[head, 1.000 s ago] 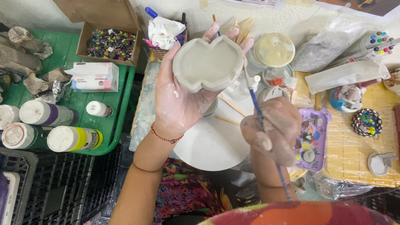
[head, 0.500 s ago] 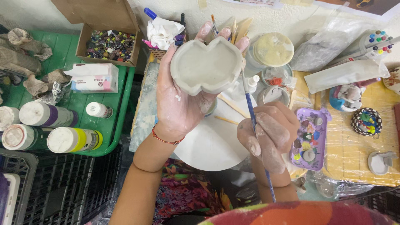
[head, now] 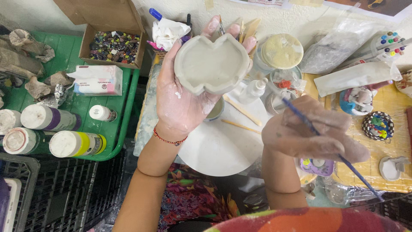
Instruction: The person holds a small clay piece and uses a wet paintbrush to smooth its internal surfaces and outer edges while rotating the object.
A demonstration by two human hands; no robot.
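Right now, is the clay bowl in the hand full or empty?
Empty. The clay bowl in the left hand shows only its bare grey inside.

We see a pale, rough-plastered wall (head: 309, 19) along the far edge, evenly lit, no hard shadows. Right side: counter (head: 392, 105) under a yellow cloth with clear plastic sheeting over it. Left side: green tray-like shelf (head: 124, 116) with a raised rim, sitting lower than the counter. Near left: black plastic crate (head: 47, 197) with a grid bottom, dark floor showing through. A sheet of paper is stuck on the wall, far right. No window in view.
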